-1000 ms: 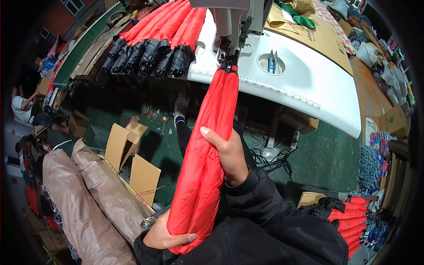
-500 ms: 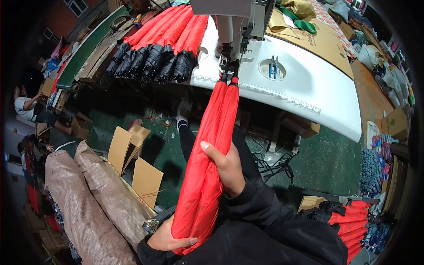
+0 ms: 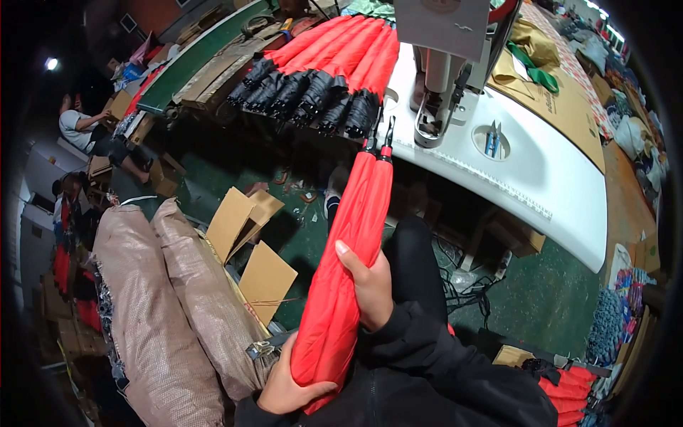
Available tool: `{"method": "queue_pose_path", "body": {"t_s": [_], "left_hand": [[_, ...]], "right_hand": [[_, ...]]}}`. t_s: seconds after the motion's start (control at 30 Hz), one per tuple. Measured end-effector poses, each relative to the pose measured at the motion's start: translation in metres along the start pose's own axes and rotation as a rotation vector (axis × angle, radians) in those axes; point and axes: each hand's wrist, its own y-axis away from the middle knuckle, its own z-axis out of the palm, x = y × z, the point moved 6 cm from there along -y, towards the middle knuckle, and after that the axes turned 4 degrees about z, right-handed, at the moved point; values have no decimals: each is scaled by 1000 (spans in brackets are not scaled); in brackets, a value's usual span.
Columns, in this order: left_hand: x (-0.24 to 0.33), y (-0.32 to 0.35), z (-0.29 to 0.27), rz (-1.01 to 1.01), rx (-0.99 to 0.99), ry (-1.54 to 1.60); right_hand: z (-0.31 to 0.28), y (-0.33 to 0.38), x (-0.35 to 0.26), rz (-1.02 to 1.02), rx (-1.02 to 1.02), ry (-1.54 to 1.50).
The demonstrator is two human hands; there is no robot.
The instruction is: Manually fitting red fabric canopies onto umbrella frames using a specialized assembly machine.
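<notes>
Two furled red umbrellas (image 3: 334, 285) lie side by side in my hands, slanting away from my lap. My right hand (image 3: 371, 286) is closed around their middle, thumb on top. Lower down, my left hand (image 3: 293, 381) is wrapped round the wide near end, its thumb across the cloth. Their narrow black-and-metal tips reach the front edge of a white sewing machine table (image 3: 526, 171), left of the sewing machine head (image 3: 441, 64) and apart from its needle area. On the left of that table rests a row of red umbrellas (image 3: 334, 53) with black ends.
Blue thread snips (image 3: 492, 140) sit in a round recess in the table. Large woven sacks (image 3: 153, 299) and open cardboard boxes (image 3: 263, 277) stand at my left. More red umbrellas (image 3: 569, 391) are piled at lower right. A person (image 3: 85, 132) sits far left.
The umbrella tips have come away from under the machine head and now lie to its left. Both hands keep their hold. The view has shifted, so the table appears farther right.
</notes>
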Motion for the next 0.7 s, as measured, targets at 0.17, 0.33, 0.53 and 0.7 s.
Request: {"method": "queue_pose_path", "body": {"t_s": [0.17, 0.33, 0.53, 0.7], "left_hand": [[33, 4, 15, 121, 346, -823], [18, -25, -6, 203, 609, -713], [81, -95, -83, 456, 797, -763], [142, -167, -120, 567, 744, -663]], "right_hand": [[37, -29, -1, -32, -65, -12], [71, -21, -14, -149, -357, 127], [-43, -29, 66, 201, -184, 229], [-181, -24, 150, 328, -1, 301]]}}
